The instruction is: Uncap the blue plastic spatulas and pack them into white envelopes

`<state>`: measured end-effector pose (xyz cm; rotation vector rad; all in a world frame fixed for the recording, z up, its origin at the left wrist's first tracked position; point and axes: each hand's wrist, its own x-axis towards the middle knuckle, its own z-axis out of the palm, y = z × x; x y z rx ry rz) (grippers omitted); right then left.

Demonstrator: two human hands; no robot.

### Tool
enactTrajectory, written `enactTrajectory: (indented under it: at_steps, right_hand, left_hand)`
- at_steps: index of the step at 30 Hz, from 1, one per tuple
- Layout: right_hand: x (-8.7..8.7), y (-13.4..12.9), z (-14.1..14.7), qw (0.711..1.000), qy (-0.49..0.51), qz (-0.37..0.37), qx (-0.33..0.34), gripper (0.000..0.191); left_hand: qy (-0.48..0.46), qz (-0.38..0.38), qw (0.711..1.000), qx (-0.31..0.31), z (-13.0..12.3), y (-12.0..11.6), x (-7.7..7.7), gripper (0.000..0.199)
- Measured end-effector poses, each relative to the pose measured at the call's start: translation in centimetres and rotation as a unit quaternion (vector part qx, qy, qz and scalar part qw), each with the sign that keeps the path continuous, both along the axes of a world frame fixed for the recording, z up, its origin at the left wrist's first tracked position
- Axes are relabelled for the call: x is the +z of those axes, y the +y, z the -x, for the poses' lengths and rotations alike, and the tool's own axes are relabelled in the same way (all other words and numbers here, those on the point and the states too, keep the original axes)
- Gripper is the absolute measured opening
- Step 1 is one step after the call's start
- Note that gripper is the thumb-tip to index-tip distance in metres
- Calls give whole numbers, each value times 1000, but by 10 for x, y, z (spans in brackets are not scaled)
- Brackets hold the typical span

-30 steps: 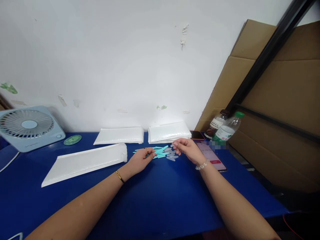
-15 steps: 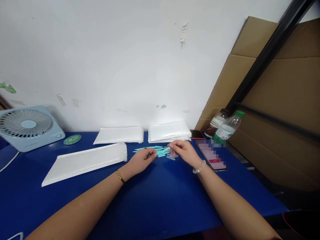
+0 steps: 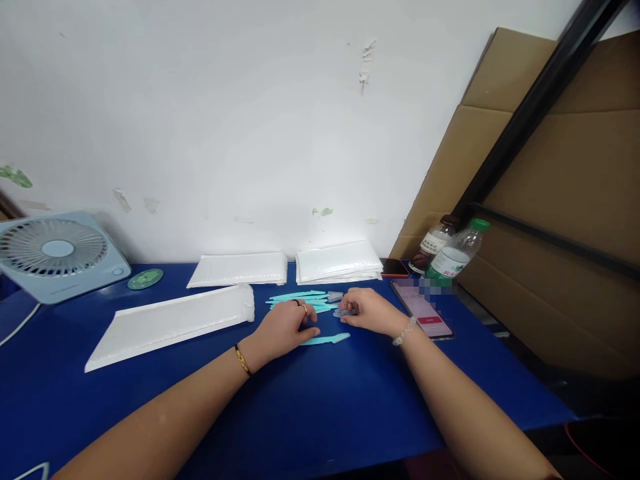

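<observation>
Stick (image 3: 334, 339) lying nearest on the table (image 3: 350, 413).
Left hand (image 3: 283, 327) has its thumb at one end, grip impossible to tell; right hand (image 3: 374, 311), apart from it, curls its fingers at caps (image 3: 335, 297), hold also unclear. Just behind the left hand, other sticks (image 3: 299, 295) lie piled; farther back, packets (image 3: 340, 262) sit by the wall (image 3: 225, 133).

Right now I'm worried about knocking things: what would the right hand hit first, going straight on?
The right hand would likely meet the clear plastic pieces first, perhaps touching now; teal sticks lie beyond.
</observation>
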<state>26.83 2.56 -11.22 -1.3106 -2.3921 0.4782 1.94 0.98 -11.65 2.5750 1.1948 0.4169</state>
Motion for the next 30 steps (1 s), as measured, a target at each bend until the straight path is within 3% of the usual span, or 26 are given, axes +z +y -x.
enactTrajectory:
  at_steps: [3,7,10,14,20,24,30]
  right_hand:
    - [-3,-2,7,999,-47,-25,8,5]
    - [-2,-4,14,997,-67,-46,-2,6]
    - [1,-3,12,999,-14,-33,-16,6]
    - [2,2,5,990,129,30,-54,11]
    - [-2,8,2,943,303,110,-87,29]
    - [-6,12,4,891,404,173,-110,37]
    - [-5,12,6,840,476,235,-112,37]
  left_hand:
    - [41,-96,993,54,4,6,-3,21]
    - [98,-119,986,66,10,14,-6,16]
    - [104,-127,984,69,10,16,-6,22]
    - [72,-116,987,84,9,16,-3,25]
    - [13,-69,994,88,8,15,3,23]
    - [-18,-36,995,87,8,14,3,23]
    - [-71,17,993,92,8,14,3,24]
